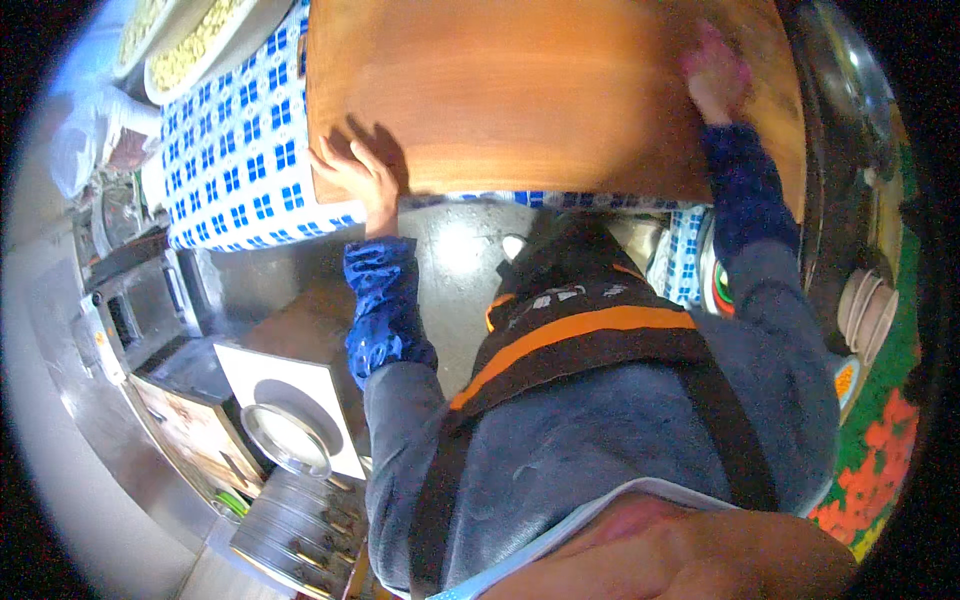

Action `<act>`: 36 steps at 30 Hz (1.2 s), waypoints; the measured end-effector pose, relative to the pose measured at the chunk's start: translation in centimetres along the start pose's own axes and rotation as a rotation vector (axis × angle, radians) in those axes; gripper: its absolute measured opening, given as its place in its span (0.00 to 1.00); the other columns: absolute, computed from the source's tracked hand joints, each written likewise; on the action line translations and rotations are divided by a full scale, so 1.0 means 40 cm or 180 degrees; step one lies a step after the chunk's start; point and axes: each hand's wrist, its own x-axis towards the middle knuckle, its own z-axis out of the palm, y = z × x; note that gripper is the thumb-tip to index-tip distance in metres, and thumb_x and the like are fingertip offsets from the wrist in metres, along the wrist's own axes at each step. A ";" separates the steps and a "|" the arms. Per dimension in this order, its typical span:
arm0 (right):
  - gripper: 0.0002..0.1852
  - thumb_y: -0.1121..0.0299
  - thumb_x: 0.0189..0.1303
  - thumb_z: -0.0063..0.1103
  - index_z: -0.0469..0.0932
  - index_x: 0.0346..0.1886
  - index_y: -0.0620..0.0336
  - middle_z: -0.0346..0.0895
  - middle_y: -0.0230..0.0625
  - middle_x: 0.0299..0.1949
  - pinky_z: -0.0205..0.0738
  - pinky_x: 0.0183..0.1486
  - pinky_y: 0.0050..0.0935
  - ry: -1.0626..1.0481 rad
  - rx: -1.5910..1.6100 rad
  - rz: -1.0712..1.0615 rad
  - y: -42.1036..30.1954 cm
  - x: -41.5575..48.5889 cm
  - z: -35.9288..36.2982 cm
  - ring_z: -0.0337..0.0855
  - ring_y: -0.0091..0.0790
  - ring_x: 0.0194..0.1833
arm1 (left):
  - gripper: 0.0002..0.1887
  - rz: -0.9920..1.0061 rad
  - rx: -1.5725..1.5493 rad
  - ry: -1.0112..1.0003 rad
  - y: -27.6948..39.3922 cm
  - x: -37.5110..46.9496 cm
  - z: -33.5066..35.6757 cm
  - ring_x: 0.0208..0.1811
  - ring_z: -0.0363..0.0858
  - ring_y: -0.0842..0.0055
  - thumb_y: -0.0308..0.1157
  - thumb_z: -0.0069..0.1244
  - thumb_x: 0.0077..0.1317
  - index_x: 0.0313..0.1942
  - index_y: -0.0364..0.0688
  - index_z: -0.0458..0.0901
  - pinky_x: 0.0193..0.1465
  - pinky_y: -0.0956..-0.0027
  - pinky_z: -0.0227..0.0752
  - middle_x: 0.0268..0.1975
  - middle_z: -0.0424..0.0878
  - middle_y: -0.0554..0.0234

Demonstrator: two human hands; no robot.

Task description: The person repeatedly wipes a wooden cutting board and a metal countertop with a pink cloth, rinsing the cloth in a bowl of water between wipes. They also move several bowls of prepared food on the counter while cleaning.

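Observation:
A wide wooden board (510, 97) lies on a blue-and-white checked tablecloth (232, 157). My left hand (356, 174) rests at the board's near left corner, fingers spread, with nothing in it. Over the right part of the board, my right hand (711, 91) presses a pink cloth (720, 52); both are blurred, and the fingers are hard to make out. Blue sleeve covers reach to both wrists. The wood under and around the right hand looks darker than the rest.
Two white tubs of pale chopped pieces (199, 56) stand at the far left. Beside my left arm are a metal bowl (289, 442) on a white board (330, 405) and a stack of metal trays (281, 525). Several nested bowls (866, 315) sit at right.

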 end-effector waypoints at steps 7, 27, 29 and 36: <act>0.33 0.54 0.62 0.56 0.65 0.69 0.57 0.66 0.45 0.69 0.50 0.72 0.55 -0.1301 0.3494 -0.0454 -0.657 0.397 -0.145 0.64 0.48 0.69 | 0.33 0.1128 0.1563 0.0048 -0.001 0.018 0.052 0.69 0.52 0.37 0.39 0.50 0.68 0.65 0.26 0.60 0.72 0.39 0.48 0.63 0.62 0.27; 0.26 0.51 0.72 0.36 0.71 0.66 0.49 0.64 0.36 0.71 0.39 0.72 0.66 -0.1009 0.1667 -0.0020 -0.167 0.416 0.326 0.58 0.40 0.74 | 0.29 -0.0560 -0.0027 -0.0597 -0.129 -0.023 0.022 0.68 0.64 0.55 0.43 0.40 0.75 0.66 0.28 0.60 0.73 0.55 0.55 0.66 0.65 0.40; 0.26 0.51 0.71 0.39 0.70 0.67 0.49 0.64 0.37 0.71 0.39 0.70 0.70 -0.1115 0.1142 0.0159 -0.064 0.447 0.427 0.57 0.38 0.74 | 0.27 -0.0454 0.0117 -0.0301 -0.136 -0.026 0.018 0.62 0.69 0.59 0.44 0.42 0.73 0.62 0.30 0.67 0.70 0.55 0.59 0.61 0.71 0.45; 0.29 0.50 0.64 0.49 0.67 0.68 0.44 0.69 0.42 0.64 0.52 0.65 0.66 -0.0772 0.0799 0.0912 0.390 0.375 0.470 0.62 0.51 0.66 | 0.32 -0.0111 0.1268 -0.0683 -0.171 -0.016 0.001 0.67 0.65 0.49 0.50 0.34 0.76 0.64 0.28 0.64 0.71 0.50 0.56 0.66 0.66 0.36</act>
